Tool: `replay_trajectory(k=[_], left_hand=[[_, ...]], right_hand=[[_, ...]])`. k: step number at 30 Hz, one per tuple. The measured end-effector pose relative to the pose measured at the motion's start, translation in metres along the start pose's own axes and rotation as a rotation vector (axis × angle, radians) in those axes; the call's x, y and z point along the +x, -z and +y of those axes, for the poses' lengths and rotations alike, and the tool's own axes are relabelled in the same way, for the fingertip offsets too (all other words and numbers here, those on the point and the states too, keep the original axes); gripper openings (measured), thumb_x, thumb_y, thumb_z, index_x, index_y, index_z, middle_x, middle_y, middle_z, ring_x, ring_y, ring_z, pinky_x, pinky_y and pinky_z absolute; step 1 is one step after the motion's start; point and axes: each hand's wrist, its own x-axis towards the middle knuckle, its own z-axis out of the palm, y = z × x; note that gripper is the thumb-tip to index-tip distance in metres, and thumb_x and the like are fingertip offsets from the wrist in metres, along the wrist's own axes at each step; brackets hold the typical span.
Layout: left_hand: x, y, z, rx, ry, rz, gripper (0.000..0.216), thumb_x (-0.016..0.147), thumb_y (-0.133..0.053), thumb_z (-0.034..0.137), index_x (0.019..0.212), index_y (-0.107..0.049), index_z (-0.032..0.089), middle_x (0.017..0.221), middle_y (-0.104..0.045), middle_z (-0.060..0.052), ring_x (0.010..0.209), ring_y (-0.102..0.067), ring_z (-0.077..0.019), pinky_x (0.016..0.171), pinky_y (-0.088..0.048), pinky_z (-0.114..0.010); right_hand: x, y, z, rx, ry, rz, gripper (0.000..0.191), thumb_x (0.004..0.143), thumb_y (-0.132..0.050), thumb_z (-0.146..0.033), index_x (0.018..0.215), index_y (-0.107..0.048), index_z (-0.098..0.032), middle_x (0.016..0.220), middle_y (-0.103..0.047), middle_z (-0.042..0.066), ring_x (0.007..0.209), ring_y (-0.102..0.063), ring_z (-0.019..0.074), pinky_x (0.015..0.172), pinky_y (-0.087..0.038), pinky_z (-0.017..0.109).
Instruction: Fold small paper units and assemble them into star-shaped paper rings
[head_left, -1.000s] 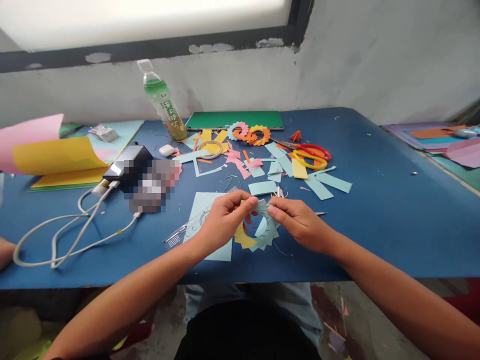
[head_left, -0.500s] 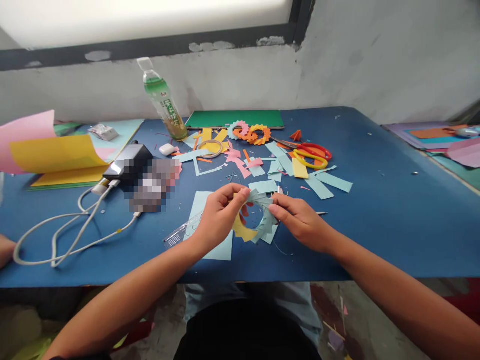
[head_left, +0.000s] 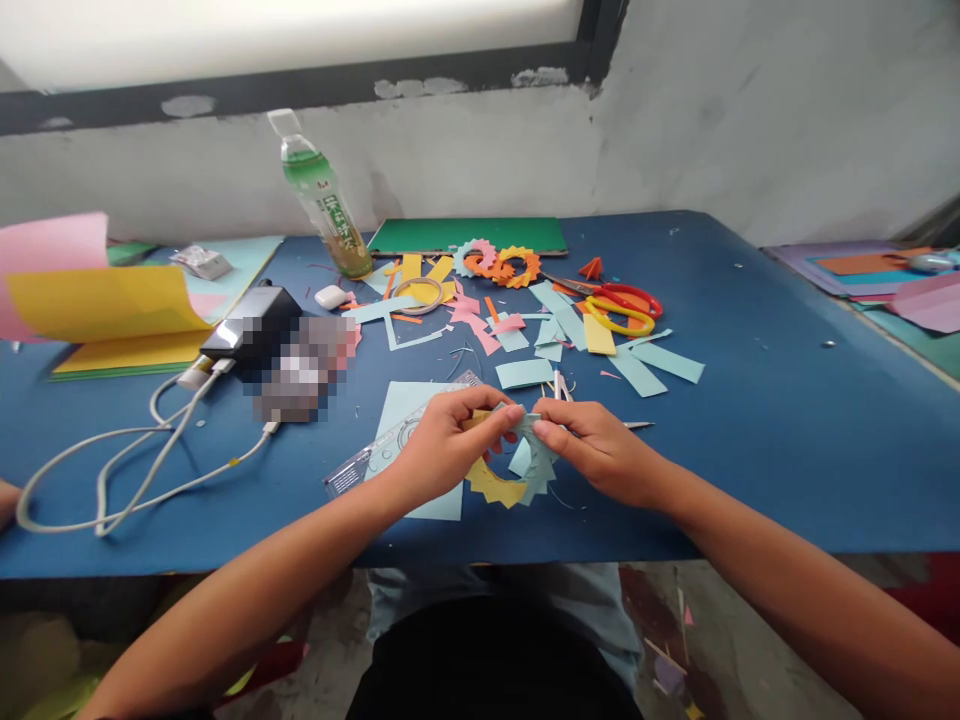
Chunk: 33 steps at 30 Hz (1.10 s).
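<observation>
Both my hands pinch a folded paper ring [head_left: 516,475] of pale blue and yellow pieces, held just above the blue table [head_left: 750,420]. My left hand [head_left: 442,445] grips the ring's upper left side with fingers curled. My right hand [head_left: 592,445] pinches its upper right side, fingertips almost meeting the left ones. Below the hands lie a pale blue sheet [head_left: 409,420] and a clear ruler [head_left: 360,465].
Paper strips, red and yellow scissors [head_left: 622,305], finished paper rings [head_left: 499,263], a tape roll [head_left: 418,295], a green bottle [head_left: 319,195], a power bank with white cables [head_left: 150,440], stacked coloured sheets [head_left: 105,310] and a green board [head_left: 469,235]. Another person's hand [head_left: 6,500] shows at the left edge.
My hands have drawn together again and pressed the ring narrower; half a second ago it was spread wider and rounder. The view has shifted slightly.
</observation>
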Motion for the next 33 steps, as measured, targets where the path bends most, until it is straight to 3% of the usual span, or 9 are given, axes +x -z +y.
replay_trajectory(k=[6,20,23,28,33], left_hand=[[-0.0004,-0.0015,0.0005,-0.078,-0.052,0.179,0.026,0.081,-0.058,0.041,0.077,-0.059,0.016,0.061,-0.059,0.002,0.048,-0.053,-0.0064,0.046,-0.044,-0.016],[0.0009,0.0016,-0.0011,0.061,-0.018,-0.053,0.024,0.082,-0.058,0.036,0.072,-0.064,0.015,0.064,-0.063,-0.001,0.058,-0.055,-0.0098,0.056,-0.043,-0.021],[0.0010,0.0019,-0.0006,0.040,-0.036,-0.018,0.023,0.081,-0.060,0.036,0.073,-0.064,0.015,0.064,-0.064,-0.001,0.057,-0.055,-0.0095,0.055,-0.043,-0.020],[0.0018,0.0040,0.0018,-0.012,-0.053,0.154,0.025,0.081,-0.059,0.039,0.074,-0.063,0.015,0.063,-0.061,0.001,0.055,-0.054,-0.0089,0.051,-0.042,-0.019],[0.0012,0.0056,0.0011,-0.008,-0.045,0.079,0.026,0.084,-0.056,0.038,0.074,-0.063,0.016,0.064,-0.060,0.001,0.058,-0.054,-0.0086,0.055,-0.043,-0.019]], right_hand=[[-0.0001,0.0011,-0.0014,0.057,-0.021,0.105,0.024,0.092,-0.037,-0.032,0.073,-0.042,-0.020,0.064,-0.038,-0.004,0.059,-0.036,0.0108,0.055,-0.031,0.024],[-0.0002,0.0023,0.0030,-0.007,-0.025,0.044,0.028,0.092,-0.034,-0.033,0.068,-0.039,-0.019,0.062,-0.036,-0.004,0.056,-0.035,0.0102,0.053,-0.029,0.024],[-0.0002,0.0026,0.0022,-0.006,-0.034,0.056,0.028,0.093,-0.034,-0.034,0.069,-0.040,-0.019,0.062,-0.036,-0.004,0.057,-0.035,0.0104,0.053,-0.029,0.024],[-0.0002,0.0037,-0.0001,-0.011,-0.053,0.109,0.031,0.093,-0.034,-0.037,0.068,-0.040,-0.019,0.063,-0.038,-0.004,0.059,-0.035,0.0110,0.056,-0.030,0.025],[-0.0013,0.0048,-0.0016,0.000,-0.041,0.073,0.031,0.094,-0.033,-0.035,0.068,-0.039,-0.019,0.063,-0.036,-0.004,0.058,-0.035,0.0110,0.055,-0.030,0.024]])
